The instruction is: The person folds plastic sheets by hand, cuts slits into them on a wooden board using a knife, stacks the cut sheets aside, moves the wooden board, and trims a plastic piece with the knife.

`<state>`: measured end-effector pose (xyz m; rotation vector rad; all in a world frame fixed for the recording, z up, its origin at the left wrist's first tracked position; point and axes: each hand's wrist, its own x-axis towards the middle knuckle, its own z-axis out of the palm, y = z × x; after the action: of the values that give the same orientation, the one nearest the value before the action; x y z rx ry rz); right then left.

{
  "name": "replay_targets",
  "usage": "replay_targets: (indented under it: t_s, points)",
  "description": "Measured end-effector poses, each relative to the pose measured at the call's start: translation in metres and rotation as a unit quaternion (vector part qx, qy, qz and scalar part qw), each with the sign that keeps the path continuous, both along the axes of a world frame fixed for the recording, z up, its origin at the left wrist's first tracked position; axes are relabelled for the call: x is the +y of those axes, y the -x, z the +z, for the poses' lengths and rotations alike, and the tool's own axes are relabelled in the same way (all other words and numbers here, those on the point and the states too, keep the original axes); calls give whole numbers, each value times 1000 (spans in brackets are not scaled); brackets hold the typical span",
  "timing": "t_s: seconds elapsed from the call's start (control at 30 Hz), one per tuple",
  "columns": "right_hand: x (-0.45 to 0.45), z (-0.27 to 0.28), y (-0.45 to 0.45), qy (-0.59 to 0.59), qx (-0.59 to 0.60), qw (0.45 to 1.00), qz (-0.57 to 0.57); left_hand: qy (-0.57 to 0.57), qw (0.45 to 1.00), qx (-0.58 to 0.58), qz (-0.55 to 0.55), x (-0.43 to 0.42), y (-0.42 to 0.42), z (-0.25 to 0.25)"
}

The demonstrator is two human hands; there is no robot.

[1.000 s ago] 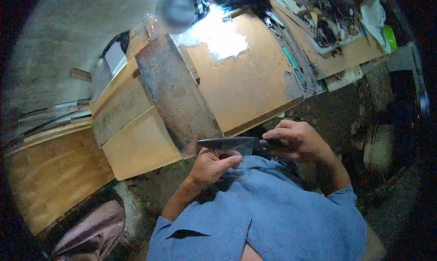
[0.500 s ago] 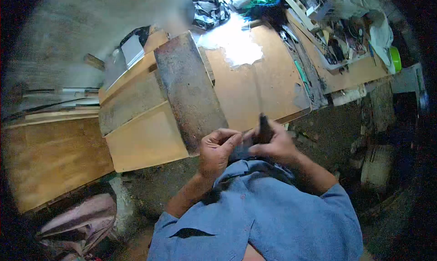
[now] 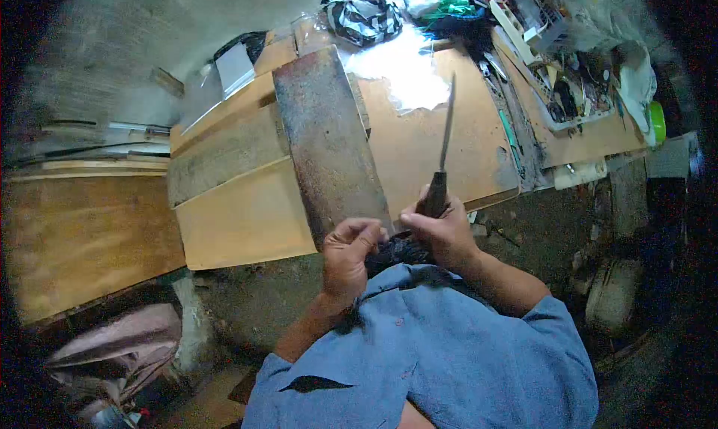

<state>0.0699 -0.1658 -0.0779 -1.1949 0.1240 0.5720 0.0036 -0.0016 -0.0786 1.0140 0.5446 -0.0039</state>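
My right hand (image 3: 447, 231) is wrapped round the dark handle of a knife (image 3: 447, 133), whose long narrow blade points up and away over the table. Close to my body, my left hand (image 3: 350, 243) is closed in a pinch at the near end of a long dark, stained board (image 3: 327, 141). Whatever its fingertips hold is too small to make out. Between both hands, just above my shirt, lies a crumpled black thing (image 3: 402, 251) that I cannot name.
The board lies across a light wooden table (image 3: 471, 145), with a bright glare at the back. A striped plastic bag (image 3: 363, 16) stands at the far edge. On the right is a tray of tools (image 3: 576, 111). A brown wooden panel (image 3: 90, 238) is at left.
The knife has swung upright, its blade now plainly visible instead of blurred. My hands have moved slightly apart, and the whole view has shifted a little.
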Motion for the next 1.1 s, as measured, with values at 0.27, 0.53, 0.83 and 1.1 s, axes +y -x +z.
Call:
replay_targets:
  t_s: [0.27,0.53,0.83,1.1]
  points:
    - [7,-1,-8,61,-78,994,44,-31,980,79,-182,14,2,20]
    - [-16,22,-11,183,-195,960,85,-19,996,31,-78,26,8,7]
    - [-76,45,0,314,-225,876,289,-3,1000,-5,29,52,3,18]
    - [-84,45,3,310,-224,858,344,-1,999,-14,34,53,1,20]
